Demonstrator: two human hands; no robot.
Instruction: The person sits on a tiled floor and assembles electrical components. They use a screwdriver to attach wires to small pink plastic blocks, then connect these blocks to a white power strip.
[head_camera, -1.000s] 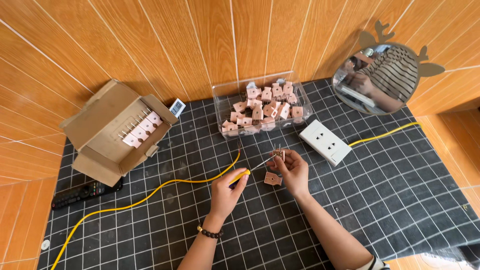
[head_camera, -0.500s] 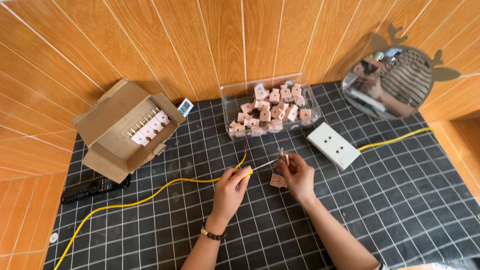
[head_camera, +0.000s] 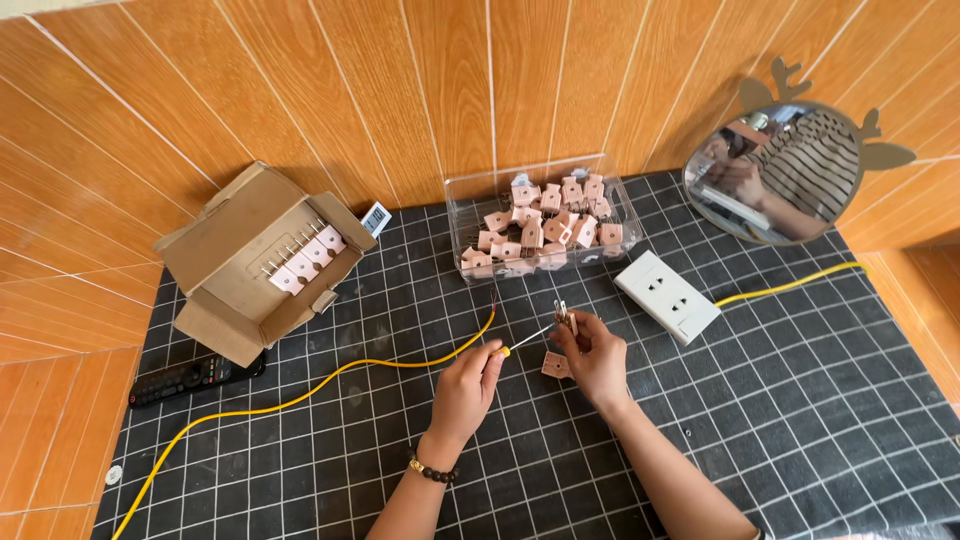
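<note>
the left hand (head_camera: 468, 385) pinches a small screwdriver (head_camera: 527, 339) by its yellow grip, fingers curled tight round it. the shaft's long axis runs up and to the right, its tip meeting the plug part (head_camera: 566, 319) that the right hand (head_camera: 598, 362) pinches between thumb and fingertips, prongs pointing up, it seems. both hands hover just above the table (head_camera: 800, 420), close together. a second pink piece (head_camera: 555, 365) lies on the table touching the right hand's thumb side. the yellow cable (head_camera: 330, 380) ends just left of the screwdriver, bare wires up.
</note>
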